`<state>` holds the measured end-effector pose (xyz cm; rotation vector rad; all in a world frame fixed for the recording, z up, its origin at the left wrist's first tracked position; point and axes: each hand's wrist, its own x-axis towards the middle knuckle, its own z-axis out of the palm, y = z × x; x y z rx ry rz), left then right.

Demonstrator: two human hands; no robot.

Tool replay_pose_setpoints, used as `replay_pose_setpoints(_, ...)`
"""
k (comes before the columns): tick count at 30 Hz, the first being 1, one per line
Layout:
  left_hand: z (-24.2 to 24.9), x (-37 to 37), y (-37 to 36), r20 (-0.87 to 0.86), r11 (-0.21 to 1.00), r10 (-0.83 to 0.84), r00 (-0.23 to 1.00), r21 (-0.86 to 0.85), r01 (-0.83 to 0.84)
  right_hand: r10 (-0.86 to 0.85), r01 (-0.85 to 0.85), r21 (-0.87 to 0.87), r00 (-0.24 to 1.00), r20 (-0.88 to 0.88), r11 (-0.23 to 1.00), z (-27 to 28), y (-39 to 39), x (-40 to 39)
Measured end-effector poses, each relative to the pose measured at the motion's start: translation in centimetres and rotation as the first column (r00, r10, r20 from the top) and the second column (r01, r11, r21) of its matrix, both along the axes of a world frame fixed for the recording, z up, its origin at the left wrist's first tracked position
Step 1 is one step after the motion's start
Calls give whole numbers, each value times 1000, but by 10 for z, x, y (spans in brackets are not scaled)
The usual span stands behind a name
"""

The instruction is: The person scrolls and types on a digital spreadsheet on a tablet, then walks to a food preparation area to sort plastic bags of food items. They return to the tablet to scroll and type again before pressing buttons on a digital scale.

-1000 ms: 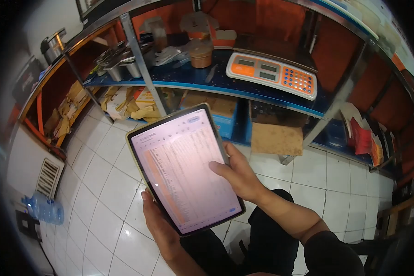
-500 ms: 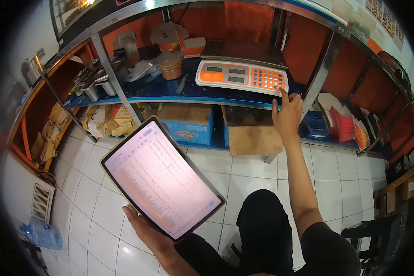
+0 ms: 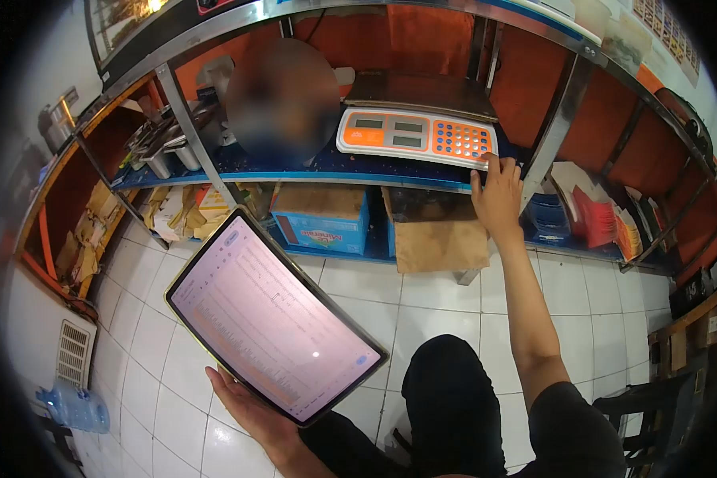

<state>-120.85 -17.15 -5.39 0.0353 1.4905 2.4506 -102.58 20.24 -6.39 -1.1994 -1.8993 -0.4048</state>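
Observation:
A tablet (image 3: 275, 319) with a lit screen of text lines lies tilted in my left hand (image 3: 251, 410), whose fingers go beneath its lower left edge. My right hand (image 3: 498, 191) reaches to the front right corner of a white and orange digital scale (image 3: 418, 137). The index finger touches the scale beside the lowest keypad buttons, and the thumb stands apart from it. Nothing is held in that hand. The scale's displays look dark, and its dark flat platform (image 3: 418, 92) lies behind the keypad.
The scale stands on a blue shelf (image 3: 406, 177) between metal posts. Below are a blue carton (image 3: 323, 219) and a brown cardboard box (image 3: 442, 243). Metal containers (image 3: 167, 159) stand left, stacked red packets (image 3: 593, 215) right. A blurred patch hides part of the shelf.
My right index finger has shifted slightly on the scale's corner, and the hand sits a little lower. The tablet has turned slightly and moved a bit left with my left hand.

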Motion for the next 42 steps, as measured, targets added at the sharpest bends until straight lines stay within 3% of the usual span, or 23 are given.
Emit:
replay_pose_setpoints(4,-10,-7,-9,45,995,-57,997,85,53,-13,13,18,1000,28,1000,-1,-12,-15)
replay_pose_setpoints(6,-30,-20,-12,-17,966,-185,983,182,185,73,-72,82,997,-20,994,6,-19,-36)
replay_pose_setpoints(7,-35,-25,-6,-8,965,-190,982,182,188,69,-68,80,998,-11,995,11,-21,-47)
replay_pose_setpoints(9,-40,-39,8,105,970,-186,977,180,166,256,-254,49,964,-65,966,23,-27,-68)
replay_pose_setpoints(11,-60,-60,14,85,958,-250,965,168,233,243,-241,39,968,-55,970,34,-30,-80)
replay_pose_setpoints(13,-60,-80,18,170,948,-282,944,199,248,325,-371,-115,899,-292,922,34,-22,-82)
replay_pose_setpoints(14,-60,-90,13,152,942,-298,942,208,264,309,-373,-119,879,-362,920,34,-14,-73)
replay_pose_setpoints(17,-57,-105,-38,29,906,-398,917,166,388,2,-52,-120,924,-383,991,36,25,-27)
replay_pose_setpoints(18,-52,-109,-55,101,919,-387,917,127,374,-164,52,-280,906,-391,958,33,47,-12)
replay_pose_setpoints(19,-47,-112,-73,168,930,-368,915,82,359,-167,50,-282,897,-410,958,18,79,10)
replay_pose_setpoints(21,-50,-118,-102,183,929,-370,911,65,365,-118,-304,-560,796,-594,770,-2,149,32)
replay_pose_setpoints(22,-53,-122,-111,234,928,-369,900,36,371,-118,-311,-546,781,-613,778,0,160,24)
replay_pose_setpoints(24,-54,-126,-117,254,916,-399,881,74,394,-242,-715,-433,360,-901,549,2,168,24)
replay_pose_setpoints(27,-49,-132,-109,283,900,-431,857,69,430,-371,-761,-417,248,-895,496,13,173,23)
replay_pose_setpoints(29,-54,-144,-92,292,910,-403,867,26,414,-425,-749,-432,221,-878,502,35,157,13)
replay_pose_setpoints(31,-48,-156,-73,278,896,-431,859,18,444,-481,-867,-392,215,-850,306,38,157,14)
replay_pose_setpoints(33,-28,-162,-47,192,837,-546,816,82,541,-484,-854,-416,234,-843,313,28,169,25)
replay_pose_setpoints(35,-27,-168,-34,197,850,-525,828,71,522,-422,-887,-408,292,-858,218,18,175,32)
replay_pose_setpoints(39,-57,-165,-12,247,845,-532,810,210,492,-368,-859,-433,323,-872,271,65,127,6)
replay_pose_setpoints(41,-65,-161,-6,234,856,-506,830,254,450,-493,-954,-293,226,-840,61,43,158,20)
replay_pose_setpoints(42,-66,-156,-17,254,869,-484,837,248,428,-500,-951,-308,249,-829,37,39,156,12)
